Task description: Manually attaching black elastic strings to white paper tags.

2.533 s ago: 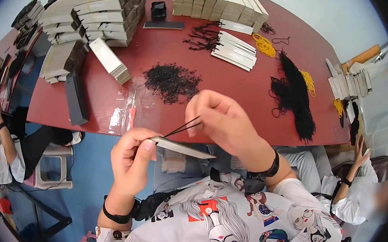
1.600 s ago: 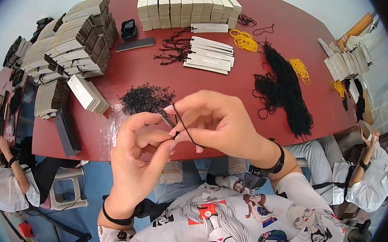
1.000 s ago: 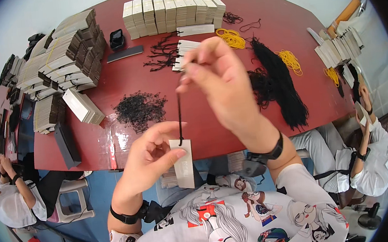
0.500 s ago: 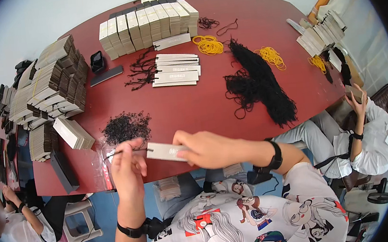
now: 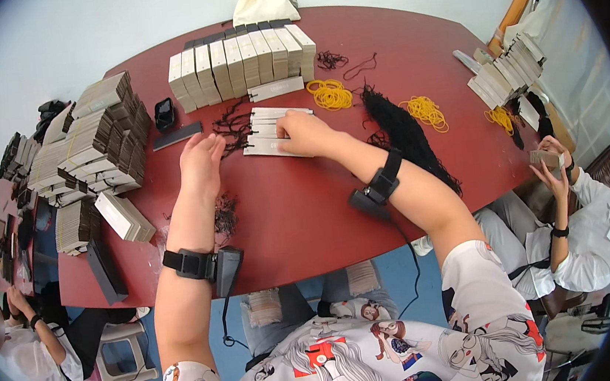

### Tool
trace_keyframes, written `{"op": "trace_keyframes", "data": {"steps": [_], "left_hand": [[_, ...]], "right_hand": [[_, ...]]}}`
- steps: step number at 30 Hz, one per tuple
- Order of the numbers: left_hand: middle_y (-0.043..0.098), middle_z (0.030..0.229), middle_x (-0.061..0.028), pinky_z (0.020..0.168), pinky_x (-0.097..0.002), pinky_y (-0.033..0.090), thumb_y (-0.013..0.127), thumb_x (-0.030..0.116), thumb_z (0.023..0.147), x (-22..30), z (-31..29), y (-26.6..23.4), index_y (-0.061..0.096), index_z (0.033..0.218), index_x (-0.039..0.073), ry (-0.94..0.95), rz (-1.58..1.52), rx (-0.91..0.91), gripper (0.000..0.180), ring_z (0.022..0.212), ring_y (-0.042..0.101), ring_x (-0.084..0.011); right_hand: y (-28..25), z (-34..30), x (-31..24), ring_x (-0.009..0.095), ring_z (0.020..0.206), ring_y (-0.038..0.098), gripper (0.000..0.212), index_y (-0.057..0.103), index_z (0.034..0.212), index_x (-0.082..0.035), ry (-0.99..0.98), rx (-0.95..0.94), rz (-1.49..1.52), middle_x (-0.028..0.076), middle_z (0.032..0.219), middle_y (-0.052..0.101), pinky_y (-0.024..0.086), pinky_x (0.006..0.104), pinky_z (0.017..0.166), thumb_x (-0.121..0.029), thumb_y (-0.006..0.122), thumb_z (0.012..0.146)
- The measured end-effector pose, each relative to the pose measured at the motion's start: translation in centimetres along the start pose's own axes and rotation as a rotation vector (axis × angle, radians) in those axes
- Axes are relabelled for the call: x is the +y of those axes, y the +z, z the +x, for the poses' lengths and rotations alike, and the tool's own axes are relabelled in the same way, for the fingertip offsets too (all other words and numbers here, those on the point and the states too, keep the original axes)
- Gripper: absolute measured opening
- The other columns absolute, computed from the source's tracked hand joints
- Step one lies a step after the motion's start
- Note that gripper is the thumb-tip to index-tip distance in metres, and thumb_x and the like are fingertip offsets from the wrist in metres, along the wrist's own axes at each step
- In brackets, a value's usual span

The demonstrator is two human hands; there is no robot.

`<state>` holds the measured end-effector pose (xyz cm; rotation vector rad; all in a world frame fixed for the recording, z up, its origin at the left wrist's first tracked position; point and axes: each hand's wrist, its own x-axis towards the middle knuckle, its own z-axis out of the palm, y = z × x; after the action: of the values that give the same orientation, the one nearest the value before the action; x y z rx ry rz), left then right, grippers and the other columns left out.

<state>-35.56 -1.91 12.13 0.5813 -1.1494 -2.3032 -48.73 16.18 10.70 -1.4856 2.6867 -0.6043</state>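
My right hand [image 5: 306,134] is over a pile of white hang tags [image 5: 263,129] in the middle of the table. Its thumb and fingers close on the right end of the nearest hang tag [image 5: 263,147], which lies flat along the pile. To the left, my left hand [image 5: 200,164] is raised with fingers stretched out, beside the black strings [image 5: 232,124] that trail from the tags. I see nothing held in it. Below that hand, loose small black string loops [image 5: 226,215] lie partly hidden by my forearm.
Stacked tags [image 5: 240,67] stand at the back, with more bundles [image 5: 103,141] at left. Yellow rubber bands [image 5: 330,94] and a black string bundle [image 5: 418,137] lie right. A black box [image 5: 107,271] stands near the left edge. Co-workers sit on both sides.
Both hands have moved forward, away from the table's near edge. The hang tag that my right hand held up near me is now down at the pile. My left hand has left its string.
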Motion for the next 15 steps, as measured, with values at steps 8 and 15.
{"op": "trace_keyframes", "data": {"steps": [8, 15], "left_hand": [[0.06, 0.099, -0.0109, 0.079, -0.0292, 0.045, 0.068, 0.005, 0.071, -1.9, 4.5, 1.3, 0.057, 0.111, 0.0, 0.158, 0.916, -0.272, 0.042, 0.092, 0.056, -0.019], [0.062, 0.098, -0.0162, 0.084, -0.0369, 0.046, 0.075, 0.01, 0.06, -1.5, 2.7, 3.9, 0.06, 0.105, 0.005, 0.235, 1.761, -0.533, 0.047, 0.097, 0.058, -0.0289]], "right_hand": [[-0.3, -0.1, -1.3, 0.029, 0.095, 0.057, 0.044, 0.058, 0.09, -0.005, 0.122, -0.086, -0.048, 0.012, 0.095, 0.06, 0.046, 0.0385, 0.081, -0.032, 0.078, 0.061], [-0.9, 0.6, -1.3, 0.029, 0.091, 0.058, 0.049, 0.061, 0.086, -0.002, 0.216, -0.294, -0.037, 0.013, 0.094, 0.06, 0.048, 0.0383, 0.077, -0.035, 0.082, 0.055]]}}
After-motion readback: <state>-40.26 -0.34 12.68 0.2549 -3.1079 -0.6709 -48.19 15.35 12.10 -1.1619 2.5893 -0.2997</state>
